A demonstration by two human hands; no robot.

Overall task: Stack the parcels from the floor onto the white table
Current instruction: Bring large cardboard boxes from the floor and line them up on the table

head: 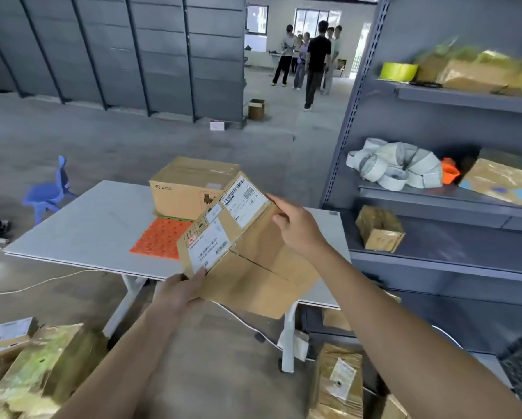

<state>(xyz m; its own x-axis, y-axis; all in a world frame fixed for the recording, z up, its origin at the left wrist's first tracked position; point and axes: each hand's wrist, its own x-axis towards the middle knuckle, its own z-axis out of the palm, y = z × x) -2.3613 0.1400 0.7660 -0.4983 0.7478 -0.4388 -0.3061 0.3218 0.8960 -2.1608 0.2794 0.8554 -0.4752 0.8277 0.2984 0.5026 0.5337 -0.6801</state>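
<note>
The scene is lit evenly and softly, with brighter daylight admitted through the far windows (314, 19); only faint shadows are cast under the tabletop (81, 234). Blur is seen on the shelf goods (480, 71) at upper right and the floor parcels (42, 364) at lower left, and straight lines are bowed near the edges.

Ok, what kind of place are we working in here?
Probably a warehouse or parcel depot: grey metal shelving stocked with tape rolls and boxes, parcels piled on the bare concrete floor, and a white table bearing a carton.
</note>
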